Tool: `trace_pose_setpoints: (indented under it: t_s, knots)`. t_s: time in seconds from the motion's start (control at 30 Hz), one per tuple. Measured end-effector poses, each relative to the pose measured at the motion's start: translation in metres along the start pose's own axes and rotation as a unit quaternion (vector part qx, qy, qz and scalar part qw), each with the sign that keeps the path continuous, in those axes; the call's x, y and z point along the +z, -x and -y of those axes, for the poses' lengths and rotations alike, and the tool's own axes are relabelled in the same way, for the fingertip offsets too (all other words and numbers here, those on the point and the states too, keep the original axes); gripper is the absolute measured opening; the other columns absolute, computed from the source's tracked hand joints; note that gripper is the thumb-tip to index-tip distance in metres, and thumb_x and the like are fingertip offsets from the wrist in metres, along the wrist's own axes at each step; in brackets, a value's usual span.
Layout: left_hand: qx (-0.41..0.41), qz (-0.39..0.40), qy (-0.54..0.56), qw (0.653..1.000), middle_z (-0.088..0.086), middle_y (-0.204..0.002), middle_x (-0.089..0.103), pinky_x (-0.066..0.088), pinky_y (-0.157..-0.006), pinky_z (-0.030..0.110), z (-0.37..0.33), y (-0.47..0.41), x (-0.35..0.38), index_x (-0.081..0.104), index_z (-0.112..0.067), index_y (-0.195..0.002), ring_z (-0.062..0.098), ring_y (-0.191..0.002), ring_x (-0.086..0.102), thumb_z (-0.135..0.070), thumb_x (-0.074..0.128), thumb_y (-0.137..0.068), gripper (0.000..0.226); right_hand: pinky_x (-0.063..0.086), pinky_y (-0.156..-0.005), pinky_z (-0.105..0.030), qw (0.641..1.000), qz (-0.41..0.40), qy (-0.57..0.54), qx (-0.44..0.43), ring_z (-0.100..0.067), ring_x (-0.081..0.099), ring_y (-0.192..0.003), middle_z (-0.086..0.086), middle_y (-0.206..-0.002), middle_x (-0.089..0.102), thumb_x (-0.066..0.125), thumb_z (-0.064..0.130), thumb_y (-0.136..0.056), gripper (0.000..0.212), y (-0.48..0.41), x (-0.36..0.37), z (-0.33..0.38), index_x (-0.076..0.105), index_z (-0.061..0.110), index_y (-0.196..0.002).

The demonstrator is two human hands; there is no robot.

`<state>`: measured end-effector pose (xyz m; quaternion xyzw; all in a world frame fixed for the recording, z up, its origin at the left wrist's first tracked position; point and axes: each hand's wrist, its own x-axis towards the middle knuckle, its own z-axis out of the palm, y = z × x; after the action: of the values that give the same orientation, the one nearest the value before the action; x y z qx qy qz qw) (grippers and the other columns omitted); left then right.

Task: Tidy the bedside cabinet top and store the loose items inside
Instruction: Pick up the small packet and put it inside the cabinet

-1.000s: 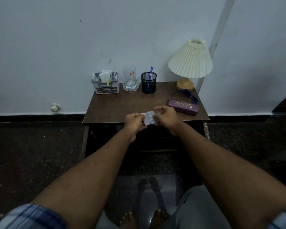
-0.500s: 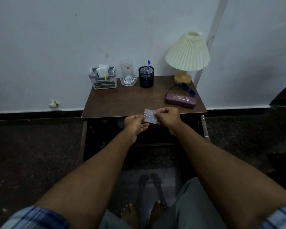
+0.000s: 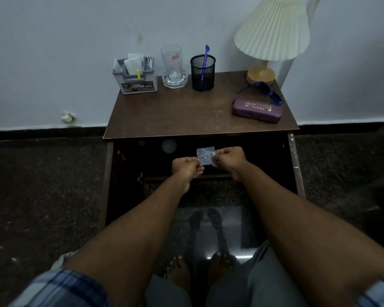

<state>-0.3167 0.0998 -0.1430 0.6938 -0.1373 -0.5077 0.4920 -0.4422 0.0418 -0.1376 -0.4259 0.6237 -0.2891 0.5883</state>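
Head view, packet (image 3: 205,155) lowered, below cabinet top (image 3: 186,116)

Clear packet (image 3: 206,155) (mid-air) before open cabinet (image 3: 175,116)

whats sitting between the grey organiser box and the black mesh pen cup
A clear drinking glass standing in a cut-glass dish; the head view shows it.

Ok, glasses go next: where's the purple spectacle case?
Head view: the purple spectacle case lies at the right of the brown cabinet top, blue sunglasses just behind it.
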Motion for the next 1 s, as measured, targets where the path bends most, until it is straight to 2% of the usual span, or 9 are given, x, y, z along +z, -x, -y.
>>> trace_pose_setpoints:
  t_s: [0.1,0.23,0.33,0.4,0.6,0.77,0.9,0.97,1.0]
  knots:
    - [0.006,-0.005,0.007,1.000,0.013,-0.089,0.068,0.060,-0.061,0.022,0.005,-0.020,0.001,0.063,-0.006,-0.092,0.015,-0.066,0.066,0.001,0.061,-0.097,0.009,0.062,-0.080,-0.043,1.000,-0.012,0.015,-0.007,-0.025,0.067,-0.074,-0.018,-0.079,0.068,0.070,-0.012,-0.080,0.013,-0.019,0.009,-0.009,0.069,0.000,-0.074]
    - [0.007,-0.016,0.002,1.000,0.010,-0.080,0.066,0.059,-0.057,0.019,0.007,-0.045,0.003,0.062,-0.009,-0.089,0.013,-0.064,0.066,0.001,0.060,-0.097,0.012,0.062,-0.064,-0.037,0.999,-0.033,0.017,0.001,-0.021,0.064,-0.064,-0.011,-0.070,0.065,0.073,-0.010,-0.077,0.021,-0.039,0.022,-0.010,0.065,0.007,-0.066]
    - [0.003,-0.026,-0.008,1.000,0.009,-0.077,0.067,0.057,-0.051,0.018,0.008,-0.060,0.004,0.061,-0.011,-0.086,0.013,-0.064,0.066,-0.001,0.062,-0.096,0.014,0.064,-0.070,-0.046,0.999,-0.047,0.022,-0.003,-0.030,0.070,-0.072,-0.019,-0.084,0.072,0.075,-0.008,-0.074,0.010,-0.053,0.031,-0.009,0.071,-0.001,-0.080]
    - [0.001,-0.035,-0.015,0.999,0.009,-0.079,0.068,0.056,-0.051,0.019,0.010,-0.072,0.004,0.061,-0.012,-0.084,0.014,-0.067,0.069,-0.002,0.064,-0.096,0.015,0.063,-0.078,-0.051,0.998,-0.059,0.034,-0.007,-0.035,0.073,-0.082,-0.021,-0.093,0.075,0.077,-0.005,-0.074,0.019,-0.065,0.035,-0.012,0.074,-0.007,-0.092]
    - [0.006,-0.059,-0.008,0.998,0.008,-0.079,0.068,0.060,-0.058,0.023,0.013,-0.097,0.011,0.064,-0.006,-0.086,0.017,-0.069,0.070,0.001,0.069,-0.089,0.009,0.059,-0.087,-0.047,0.997,-0.059,0.042,0.015,-0.031,0.069,-0.088,-0.023,-0.110,0.073,0.069,-0.002,-0.085,0.016,-0.095,0.043,-0.017,0.068,0.002,-0.100]
    - [0.010,-0.085,-0.013,0.996,0.004,-0.082,0.063,0.058,-0.051,0.018,0.011,-0.113,0.016,0.061,-0.005,-0.099,0.017,-0.072,0.068,0.000,0.070,-0.088,0.015,0.047,-0.109,-0.035,0.997,-0.034,0.047,0.055,-0.033,0.055,-0.132,-0.017,-0.148,0.052,0.059,0.013,-0.097,0.054,-0.114,0.040,-0.022,0.044,0.001,-0.147]
    - [-0.006,-0.082,-0.073,0.994,0.000,-0.076,0.060,0.064,-0.068,0.032,0.017,-0.124,0.020,0.058,-0.011,-0.078,0.014,-0.068,0.064,-0.007,0.068,-0.089,0.015,0.029,-0.116,-0.027,0.994,-0.050,0.071,0.069,-0.028,0.036,-0.147,-0.011,-0.162,0.035,0.047,0.026,-0.106,0.058,-0.122,0.050,-0.027,0.029,0.002,-0.155]
    - [-0.006,-0.073,-0.095,0.993,0.004,-0.079,0.064,0.064,-0.083,0.042,0.018,-0.126,0.021,0.064,-0.007,-0.087,0.019,-0.072,0.066,-0.010,0.066,-0.090,0.004,0.035,-0.112,-0.028,0.994,-0.060,0.054,0.076,-0.029,0.042,-0.142,-0.013,-0.158,0.039,0.051,0.023,-0.105,0.058,-0.126,0.054,-0.030,0.031,-0.002,-0.153]
    - [-0.006,-0.070,-0.103,0.992,0.008,-0.088,0.069,0.063,-0.087,0.044,0.017,-0.126,0.021,0.067,-0.003,-0.102,0.023,-0.081,0.070,-0.011,0.065,-0.090,0.015,0.038,-0.109,-0.028,0.994,-0.066,0.045,0.076,-0.029,0.045,-0.140,-0.014,-0.157,0.041,0.054,0.021,-0.104,0.058,-0.128,0.057,-0.032,0.032,-0.003,-0.152]
